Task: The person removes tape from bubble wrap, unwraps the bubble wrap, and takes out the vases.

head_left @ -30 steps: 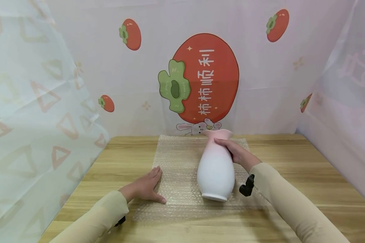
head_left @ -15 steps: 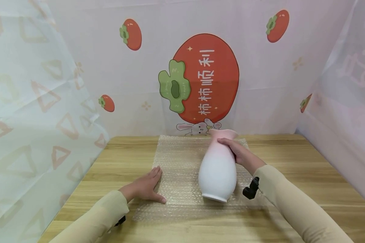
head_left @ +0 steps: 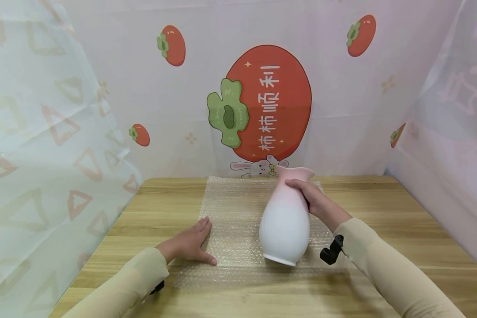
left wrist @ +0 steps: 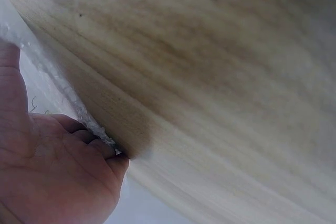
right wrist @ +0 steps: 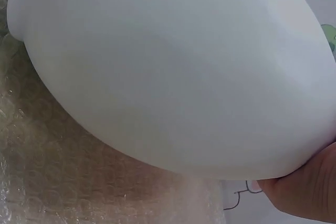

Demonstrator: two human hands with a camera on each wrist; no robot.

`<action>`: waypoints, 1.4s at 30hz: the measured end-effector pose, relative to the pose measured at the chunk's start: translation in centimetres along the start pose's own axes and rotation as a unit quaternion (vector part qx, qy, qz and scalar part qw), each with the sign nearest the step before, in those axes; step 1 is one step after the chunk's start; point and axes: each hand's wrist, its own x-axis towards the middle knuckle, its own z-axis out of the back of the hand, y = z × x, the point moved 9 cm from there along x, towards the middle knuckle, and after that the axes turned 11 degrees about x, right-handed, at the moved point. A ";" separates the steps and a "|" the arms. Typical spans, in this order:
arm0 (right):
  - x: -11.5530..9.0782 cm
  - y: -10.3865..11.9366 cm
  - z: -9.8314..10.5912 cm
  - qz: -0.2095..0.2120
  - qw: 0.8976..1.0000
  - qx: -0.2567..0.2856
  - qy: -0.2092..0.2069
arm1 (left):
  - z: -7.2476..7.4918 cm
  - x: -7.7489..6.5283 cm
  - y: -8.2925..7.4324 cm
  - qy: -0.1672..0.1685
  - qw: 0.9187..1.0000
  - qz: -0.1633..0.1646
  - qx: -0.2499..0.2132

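Note:
A vase [head_left: 285, 221], white below and pink toward its flared mouth, tilts over a sheet of bubble wrap [head_left: 232, 207]. My right hand [head_left: 312, 196] grips it round the neck from the right, thumb across the front; the other fingers are hidden behind. In the right wrist view the vase's white belly [right wrist: 173, 77] fills most of the picture, with bubble wrap [right wrist: 63, 161] beneath it. On the wrap's left edge rests my left hand [head_left: 191, 243], fingers extended and thumb spread. The left wrist view shows that palm [left wrist: 58, 166] beside the wrap's edge [left wrist: 68, 93].
The wooden table [head_left: 151, 207] spreads out on both sides of the wrap. Behind it hangs a white cloth [head_left: 175, 101] printed with persimmons, and more cloth closes in the left and right sides. A small black camera [head_left: 332, 251] sits at the right wrist.
My right hand has moved slightly to the right with the vase, whose mouth has swung right so that it leans more. The left hand has stayed in place.

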 end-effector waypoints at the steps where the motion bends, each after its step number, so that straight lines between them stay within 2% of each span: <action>1: -0.1 0.2 0.0 0.007 1.000 0.000 -0.002 | 0.0 0.0 0.0 0.001 1.000 0.000 -0.001; 6: -0.9 1.1 0.0 0.030 0.999 0.007 -0.010 | 0.1 -0.1 -0.2 0.004 1.000 0.002 -0.010; 13: -1.8 2.5 0.2 0.055 0.998 0.013 0.009 | 0.3 -0.3 -0.3 0.005 1.000 0.003 -0.013; 18: -2.6 4.0 0.8 0.091 0.995 0.030 0.015 | 0.1 -0.1 -0.2 0.006 1.000 0.003 -0.006; 24: -3.7 5.8 1.6 0.123 0.992 0.028 -0.006 | -0.1 0.1 0.0 -0.001 1.000 0.000 -0.001; 32: -5.0 7.3 2.2 0.165 0.986 0.009 -0.023 | -0.1 0.1 -0.1 -0.007 1.000 -0.002 -0.007; 42: -6.6 9.1 2.7 0.200 0.977 -0.062 -0.038 | 0.1 0.0 -0.1 -0.005 1.000 -0.002 -0.005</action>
